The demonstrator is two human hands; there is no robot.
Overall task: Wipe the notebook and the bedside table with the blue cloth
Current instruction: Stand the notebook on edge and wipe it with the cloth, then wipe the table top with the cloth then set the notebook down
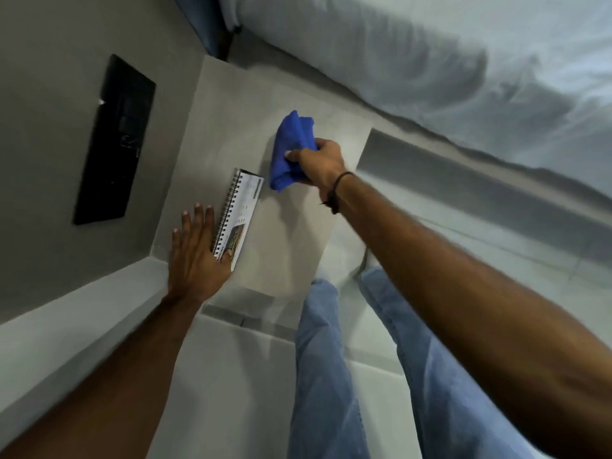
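The blue cloth (290, 150) is bunched up on the pale grey bedside table (291, 233), near its middle. My right hand (319, 162) is closed around the cloth's right side. A spiral-bound notebook (238, 212) with a printed cover lies on the table's left part, just left of the cloth and apart from it. My left hand (195, 250) is flat with fingers spread, its thumb side resting on the notebook's near corner.
A black wall panel (114, 140) is fixed to the grey wall left of the table. The bed with pale bedding (447, 67) runs along the table's far and right side. My legs in blue jeans (328, 359) stand before the table on a tiled floor.
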